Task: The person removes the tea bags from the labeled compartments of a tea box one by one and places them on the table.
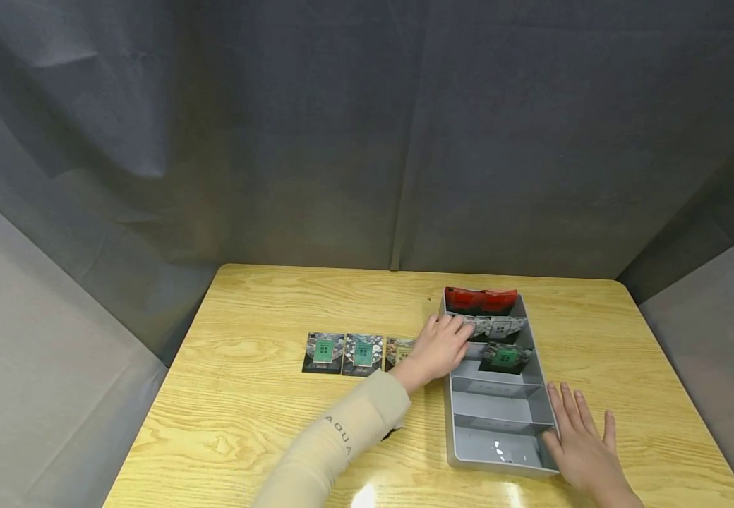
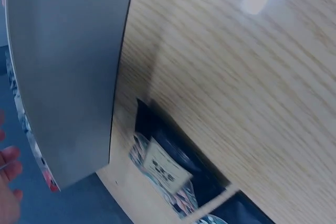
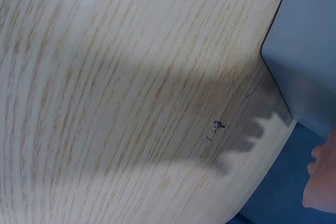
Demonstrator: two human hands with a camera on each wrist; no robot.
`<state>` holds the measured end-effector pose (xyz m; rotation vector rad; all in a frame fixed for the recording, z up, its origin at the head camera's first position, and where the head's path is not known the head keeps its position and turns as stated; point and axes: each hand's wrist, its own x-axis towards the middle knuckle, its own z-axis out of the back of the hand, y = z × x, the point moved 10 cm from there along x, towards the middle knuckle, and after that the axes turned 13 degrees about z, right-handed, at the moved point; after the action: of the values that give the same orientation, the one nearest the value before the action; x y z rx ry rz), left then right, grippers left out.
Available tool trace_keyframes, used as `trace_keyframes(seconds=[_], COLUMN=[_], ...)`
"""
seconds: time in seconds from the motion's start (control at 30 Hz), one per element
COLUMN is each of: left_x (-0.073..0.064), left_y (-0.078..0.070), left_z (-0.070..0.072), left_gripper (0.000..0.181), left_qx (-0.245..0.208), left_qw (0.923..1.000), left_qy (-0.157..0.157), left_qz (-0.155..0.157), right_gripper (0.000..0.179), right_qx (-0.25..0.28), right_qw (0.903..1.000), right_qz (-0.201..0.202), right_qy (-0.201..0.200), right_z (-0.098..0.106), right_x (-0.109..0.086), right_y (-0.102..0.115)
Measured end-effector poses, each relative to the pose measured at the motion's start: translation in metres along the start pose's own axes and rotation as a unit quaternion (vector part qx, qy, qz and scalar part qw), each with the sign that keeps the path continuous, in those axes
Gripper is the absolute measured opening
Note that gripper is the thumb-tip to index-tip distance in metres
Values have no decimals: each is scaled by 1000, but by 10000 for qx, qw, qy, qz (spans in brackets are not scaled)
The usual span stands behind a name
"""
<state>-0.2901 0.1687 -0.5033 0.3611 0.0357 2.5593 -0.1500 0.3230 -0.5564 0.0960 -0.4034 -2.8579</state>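
A grey divided box point(image 1: 500, 466) stands on the table in the head view. My left hand point(image 1: 440, 347) reaches over its left wall, fingertips overlapping the left part of a row of grey packets point(image 1: 502, 327). Whatever lies beneath those fingers is hidden, and I cannot tell if they hold a packet. Beside the hand, a green-labelled packet point(image 1: 505, 358) leans in the third compartment. My right hand point(image 1: 583, 444) lies at the box's front right side, fingers straight and spread, thumb at the rim. Red packets point(image 1: 480, 300) fill the far compartment.
Left of the box, a green-labelled packet point(image 1: 323, 352), another green-labelled packet point(image 1: 363, 353) and a yellowish packet point(image 1: 397, 349) lie in a row on the wooden table point(image 1: 246, 416). My left forearm partly covers the yellowish one. Dark curtain point(image 1: 316, 141) hangs behind the table.
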Motion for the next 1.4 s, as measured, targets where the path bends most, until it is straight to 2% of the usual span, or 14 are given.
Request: trace_keyframes(seconds=[0.27, 0.47, 0.87, 1.13, 1.4], left_x=[7, 13, 17, 13, 7], left_y=[-32, -47, -58, -64, -74], left_z=[-8, -12, -19, -24, -28], left_gripper=[34, 35, 34, 37, 36], left_qx=[274, 288, 486, 693, 657], left_qw=[9983, 9977, 9957, 9932, 9922], left_qy=[286, 413, 706, 800, 864], left_qz=[-431, -456, -354, -483, -619], right_gripper=[67, 67, 67, 66, 66], right_qx=[-18, -38, -52, -30, 14], right_qw=[10000, 10000, 10000, 10000, 10000], right_qz=[37, 24, 7, 10, -37], right_qy=[-42, 11, 8, -16, 91], right_z=[1, -1, -1, -1, -3], right_x=[0, 0, 0, -1, 1], right_y=[1, -1, -1, 1, -2])
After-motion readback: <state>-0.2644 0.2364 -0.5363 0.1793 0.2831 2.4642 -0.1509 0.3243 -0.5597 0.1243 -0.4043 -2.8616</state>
